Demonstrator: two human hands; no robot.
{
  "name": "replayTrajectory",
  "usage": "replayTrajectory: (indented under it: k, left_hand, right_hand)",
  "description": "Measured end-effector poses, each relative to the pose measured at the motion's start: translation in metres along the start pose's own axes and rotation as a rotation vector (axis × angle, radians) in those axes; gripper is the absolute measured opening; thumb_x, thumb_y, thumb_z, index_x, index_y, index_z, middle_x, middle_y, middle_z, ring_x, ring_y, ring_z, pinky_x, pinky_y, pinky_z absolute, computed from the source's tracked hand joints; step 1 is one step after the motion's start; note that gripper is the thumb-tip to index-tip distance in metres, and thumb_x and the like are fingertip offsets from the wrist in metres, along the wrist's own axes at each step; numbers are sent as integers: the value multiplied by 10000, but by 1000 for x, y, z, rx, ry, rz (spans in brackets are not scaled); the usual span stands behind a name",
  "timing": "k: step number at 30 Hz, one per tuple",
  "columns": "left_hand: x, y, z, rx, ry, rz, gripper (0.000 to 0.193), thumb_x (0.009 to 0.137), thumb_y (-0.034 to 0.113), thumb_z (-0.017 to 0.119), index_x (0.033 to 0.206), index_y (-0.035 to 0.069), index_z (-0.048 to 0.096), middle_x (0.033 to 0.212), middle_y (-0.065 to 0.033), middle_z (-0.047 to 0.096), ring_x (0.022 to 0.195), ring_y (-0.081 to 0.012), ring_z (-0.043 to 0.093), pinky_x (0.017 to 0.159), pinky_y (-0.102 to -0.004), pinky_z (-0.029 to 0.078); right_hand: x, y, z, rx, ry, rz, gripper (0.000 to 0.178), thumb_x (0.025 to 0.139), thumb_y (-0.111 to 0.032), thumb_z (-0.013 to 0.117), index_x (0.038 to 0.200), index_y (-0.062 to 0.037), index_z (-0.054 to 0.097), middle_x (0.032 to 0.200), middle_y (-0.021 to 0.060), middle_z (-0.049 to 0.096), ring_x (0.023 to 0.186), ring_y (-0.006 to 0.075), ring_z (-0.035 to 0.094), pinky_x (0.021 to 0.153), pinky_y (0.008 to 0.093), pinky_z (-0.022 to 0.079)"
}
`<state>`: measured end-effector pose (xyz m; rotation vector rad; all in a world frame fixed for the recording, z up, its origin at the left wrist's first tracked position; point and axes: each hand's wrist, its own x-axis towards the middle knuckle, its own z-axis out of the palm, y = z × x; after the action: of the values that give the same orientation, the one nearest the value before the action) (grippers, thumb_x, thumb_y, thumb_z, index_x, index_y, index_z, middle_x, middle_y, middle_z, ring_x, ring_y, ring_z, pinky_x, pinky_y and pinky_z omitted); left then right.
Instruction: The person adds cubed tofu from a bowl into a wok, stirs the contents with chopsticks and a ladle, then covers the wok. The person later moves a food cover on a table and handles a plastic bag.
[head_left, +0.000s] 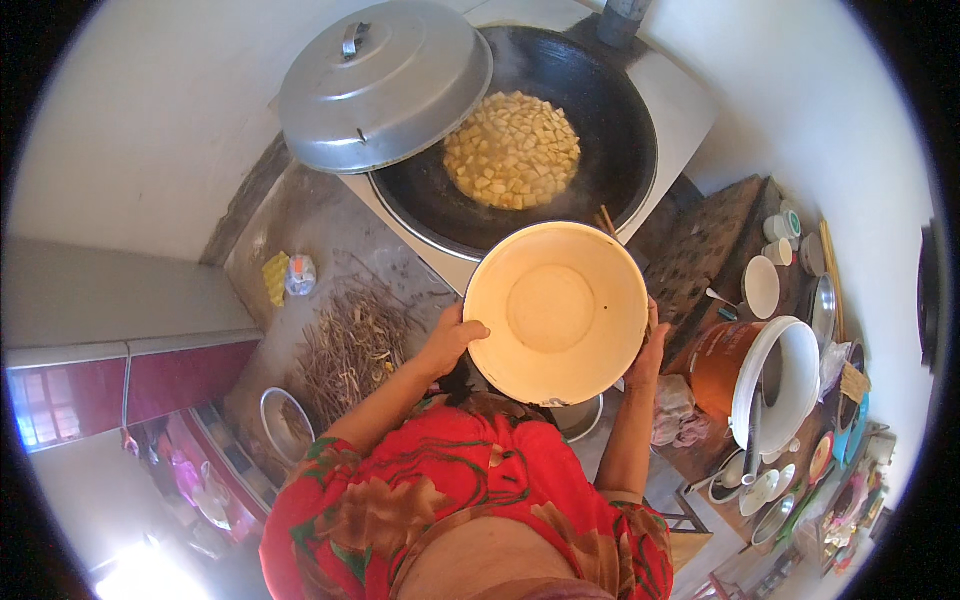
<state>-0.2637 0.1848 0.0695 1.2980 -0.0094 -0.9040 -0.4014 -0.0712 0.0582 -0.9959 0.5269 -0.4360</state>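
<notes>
I hold a large cream-coloured empty basin (555,310) in front of my chest with both hands. My left hand (452,338) grips its left rim, thumb over the edge. On the opposite rim my right hand (650,352) does the same. Just beyond the basin sits a big black wok (600,110) set into a white stove, with diced pale yellow pieces (513,150) simmering in liquid. A round metal lid (385,85) leans on the wok's left rim, partly covering it.
A pile of dry twigs (350,345) and a small metal bowl (285,425) lie on the floor at left. At right stand an orange bucket (725,365) with a white lid, a dark chopping board (710,245), and several bowls, cups and plates (765,285).
</notes>
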Motion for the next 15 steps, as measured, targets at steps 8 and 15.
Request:
replayTrajectory:
  k: [8,15]
  left_hand:
    - [17,47,39,108,-142,15,546,689,141,575,1192,-40,465,1070,-94,567,948,-167,547,841,-288,425]
    - [46,87,51,275,-310,127,721,710,313,669,1283,-26,394,1140,-121,534,974,-173,543,776,-285,459]
  right_hand:
    - [-9,-11,-20,185,79,47,766,599,-40,649,1290,-27,317,1160,144,489,1067,285,504,879,378,451]
    - [-6,-12,-37,273,175,-64,631,589,-26,530,1201,56,402,1101,194,540,958,322,579,840,397,488]
